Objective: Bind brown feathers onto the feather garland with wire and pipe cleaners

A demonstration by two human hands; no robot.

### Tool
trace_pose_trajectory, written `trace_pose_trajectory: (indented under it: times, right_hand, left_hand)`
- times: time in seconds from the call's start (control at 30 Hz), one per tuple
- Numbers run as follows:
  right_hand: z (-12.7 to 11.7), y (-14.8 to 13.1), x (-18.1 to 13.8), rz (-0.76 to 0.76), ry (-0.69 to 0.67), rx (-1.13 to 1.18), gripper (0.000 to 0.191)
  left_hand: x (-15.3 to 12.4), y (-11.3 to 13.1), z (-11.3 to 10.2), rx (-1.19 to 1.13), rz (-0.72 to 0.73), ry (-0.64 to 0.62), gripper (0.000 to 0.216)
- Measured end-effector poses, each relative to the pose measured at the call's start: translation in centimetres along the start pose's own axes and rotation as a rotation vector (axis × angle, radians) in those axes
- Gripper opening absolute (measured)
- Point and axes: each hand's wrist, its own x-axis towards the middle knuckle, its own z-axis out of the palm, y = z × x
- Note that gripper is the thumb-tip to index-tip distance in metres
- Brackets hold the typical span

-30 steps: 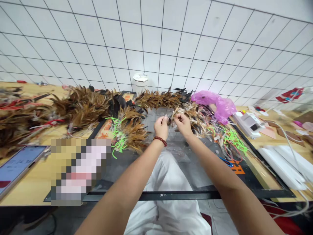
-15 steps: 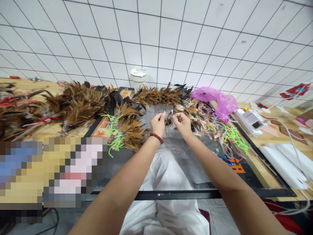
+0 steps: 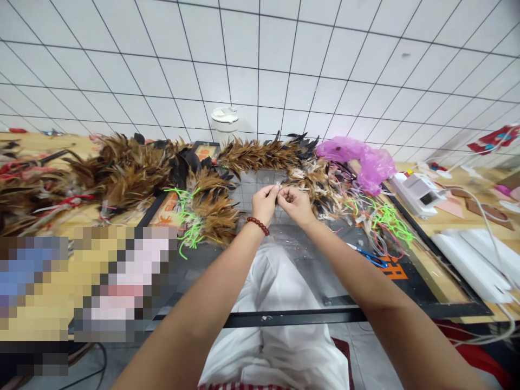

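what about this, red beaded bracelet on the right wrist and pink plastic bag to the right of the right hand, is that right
Wrong wrist: the red beaded bracelet is on the left wrist, as the head view shows. The pink plastic bag is to the right of the right hand.

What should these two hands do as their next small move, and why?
Perhaps align whatever sits between them: the left hand and right hand are close together with fingers pinched, though anything held is too small to make out. The pale-and-brown feathers beside the right hand can probably wait.
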Motion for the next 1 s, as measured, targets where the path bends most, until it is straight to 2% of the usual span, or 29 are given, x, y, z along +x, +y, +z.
trace_pose_trajectory:
  times: [0.17, 0.33, 0.57, 0.83, 1.0]
  right_hand:
    - [-0.07, 0.06, -0.04, -0.014, 0.054, -0.002, 0.017]
    - [-0.33, 0.35, 0.39, 0.029, 0.165, 0.118, 0.026]
    - [-0.61, 0.00, 0.50, 0.091, 0.129, 0.140, 0.032]
    - [-0.64, 0.29, 0.58, 0.060, 0.149, 0.130, 0.035]
    - [-0.69, -0.09, 0.41, 0.106, 0.128, 0.119, 0.034]
  left_hand:
    - [0.08, -0.10, -0.12, -0.009, -0.008, 0.015, 0.015]
    - [-0.14, 0.11, -0.02, 0.065, 0.001, -0.054, 0.020]
    - [-0.47, 0.38, 0.00, 0.116, 0.024, -0.116, 0.023]
    - [-0.51, 0.49, 0.04, 0.110, 0.003, -0.108, 0.023]
    - [-0.71, 0.56, 0.11, 0.122, 0.001, -0.144, 0.024]
